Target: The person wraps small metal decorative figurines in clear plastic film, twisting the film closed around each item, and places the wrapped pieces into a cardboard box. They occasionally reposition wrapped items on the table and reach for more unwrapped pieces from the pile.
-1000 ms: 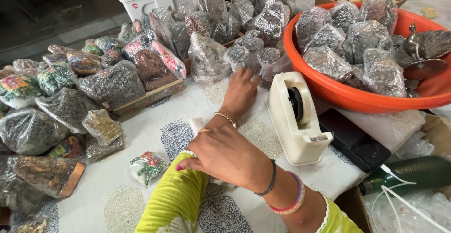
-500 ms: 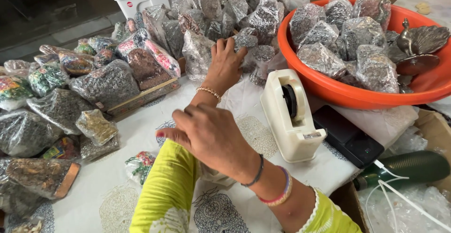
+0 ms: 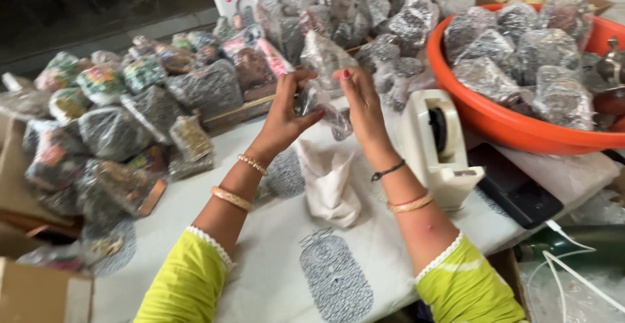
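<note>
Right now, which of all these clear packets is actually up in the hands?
The small clear packet pinched between left hand and right hand; the others lie on the table or in the orange tub.

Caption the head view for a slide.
Both hands, left hand and right hand, hold a clear packet above a table.

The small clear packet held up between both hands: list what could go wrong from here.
1. The small clear packet is held only between the left hand and right hand above the table, so it might slip and spill.
2. The tape dispenser stands close by the right forearm; a sideways move could knock it.
</note>
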